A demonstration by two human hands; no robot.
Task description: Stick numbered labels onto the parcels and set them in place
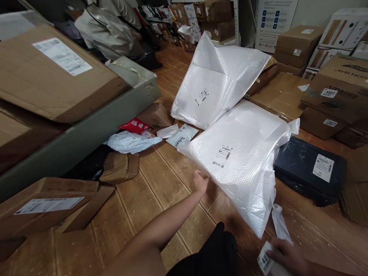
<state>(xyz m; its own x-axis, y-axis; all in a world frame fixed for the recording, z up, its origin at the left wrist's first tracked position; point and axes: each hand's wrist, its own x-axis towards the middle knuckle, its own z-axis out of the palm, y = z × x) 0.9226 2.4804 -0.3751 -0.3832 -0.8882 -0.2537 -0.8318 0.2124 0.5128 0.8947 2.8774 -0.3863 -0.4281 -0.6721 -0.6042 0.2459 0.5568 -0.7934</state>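
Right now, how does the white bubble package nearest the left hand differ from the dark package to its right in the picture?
The white bubble package looks clearly larger than the dark package. The white one has shiny, bubbled wrap, while the dark one has smooth, dark wrap. The white one is flat with pointed corners; the dark one is more block-shaped. Both carry printed labels with barcodes.

The number on the label strip (263,261) is partly covered by the right hand (283,253). Whether the lower bubble mailer (235,142) is gripped by the left hand (201,182) cannot be told. The large cardboard box (25,78) is cut by the left edge, a co-worker (106,28) by the top.
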